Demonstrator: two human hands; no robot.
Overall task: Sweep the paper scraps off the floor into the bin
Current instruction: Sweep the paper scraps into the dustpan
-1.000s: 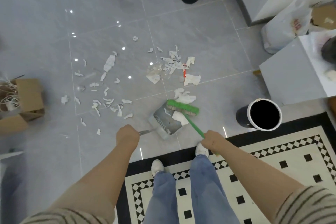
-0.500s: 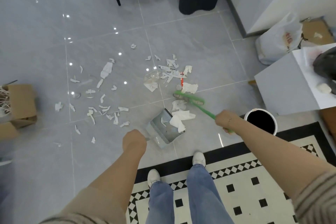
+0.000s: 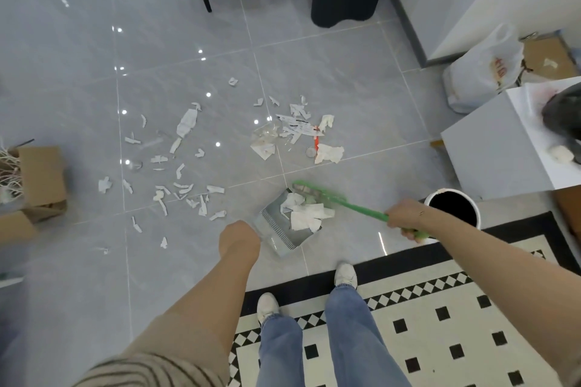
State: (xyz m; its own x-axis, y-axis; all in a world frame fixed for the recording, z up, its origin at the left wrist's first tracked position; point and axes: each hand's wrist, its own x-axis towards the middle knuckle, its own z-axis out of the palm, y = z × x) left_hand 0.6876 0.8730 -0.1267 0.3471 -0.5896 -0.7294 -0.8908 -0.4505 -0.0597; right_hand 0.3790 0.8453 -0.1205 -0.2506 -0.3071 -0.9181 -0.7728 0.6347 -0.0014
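The paper scraps lie scattered over the grey tiled floor, in a loose patch to the left and a denser cluster further out. A few larger crumpled pieces already sit in the grey dustpan, which rests on the floor with its mouth towards the litter, so anything dragged back lands inside. The left hand is curled at the pan's rear, apparently gripping its handle to brace it, though the handle itself is hidden. The right hand clenches the green brush by its handle, bristle head at the pan's mouth. The bin, white-rimmed and open, stands just beside the right hand, near enough for tipping the pan
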